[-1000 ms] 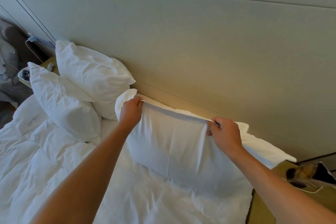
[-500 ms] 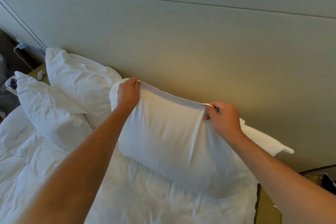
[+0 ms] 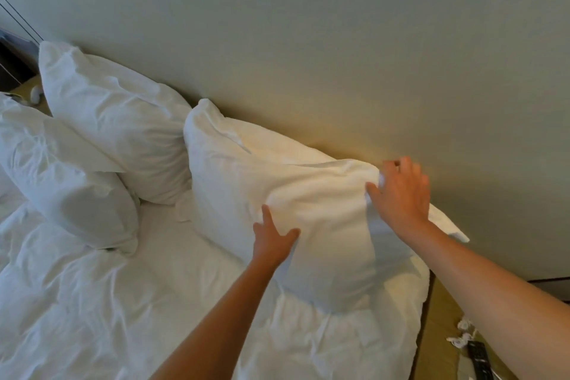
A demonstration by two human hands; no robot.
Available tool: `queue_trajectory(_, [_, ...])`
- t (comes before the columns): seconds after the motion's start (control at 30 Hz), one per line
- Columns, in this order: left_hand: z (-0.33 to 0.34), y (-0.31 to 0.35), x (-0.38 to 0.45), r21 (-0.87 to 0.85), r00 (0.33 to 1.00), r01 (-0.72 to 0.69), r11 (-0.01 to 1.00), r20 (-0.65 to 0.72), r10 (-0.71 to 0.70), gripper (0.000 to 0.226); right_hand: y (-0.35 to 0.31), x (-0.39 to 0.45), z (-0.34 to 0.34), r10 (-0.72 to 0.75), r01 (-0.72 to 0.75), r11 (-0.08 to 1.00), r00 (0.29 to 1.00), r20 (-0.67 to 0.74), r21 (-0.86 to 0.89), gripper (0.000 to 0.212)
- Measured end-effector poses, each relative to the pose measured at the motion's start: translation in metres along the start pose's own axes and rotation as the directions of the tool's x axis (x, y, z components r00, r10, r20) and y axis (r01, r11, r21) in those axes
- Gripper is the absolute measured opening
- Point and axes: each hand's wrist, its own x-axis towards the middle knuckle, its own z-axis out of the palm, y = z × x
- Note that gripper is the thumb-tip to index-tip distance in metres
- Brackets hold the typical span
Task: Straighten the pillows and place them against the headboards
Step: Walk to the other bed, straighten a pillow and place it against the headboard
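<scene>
A white pillow (image 3: 308, 194) stands on its long edge against the beige padded headboard (image 3: 308, 40). My left hand (image 3: 273, 241) lies flat on its front face with the fingers spread. At the pillow's top right corner, my right hand (image 3: 401, 194) cups the edge, with a fold of fabric between thumb and fingers. Behind it, the end of another white pillow (image 3: 447, 225) pokes out to the right. Two more white pillows lean at the left: one (image 3: 117, 120) against the headboard, one (image 3: 61, 179) in front of it.
A rumpled white duvet (image 3: 92, 302) covers the bed below the pillows. At the lower right is a wooden nightstand (image 3: 438, 333) with a black remote (image 3: 478, 361) and a tangle of white cable (image 3: 462, 336). Dark furniture shows at the far left edge.
Both hands held the pillow's top edge and lifted it upright. Now my left hand has let go and dropped onto the pillow's front, and my right hand has slid to the top right corner.
</scene>
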Motion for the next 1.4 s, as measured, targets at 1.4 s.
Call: queue_trajectory(1.4, [0.112, 0.083, -0.140, -0.058, 0.970, -0.165, 0.985, 0.171, 0.173, 0.091, 0.144, -0.087, -0.031, -0.213, 0.132, 0.960, 0.917, 0.337, 0.248, 0.048])
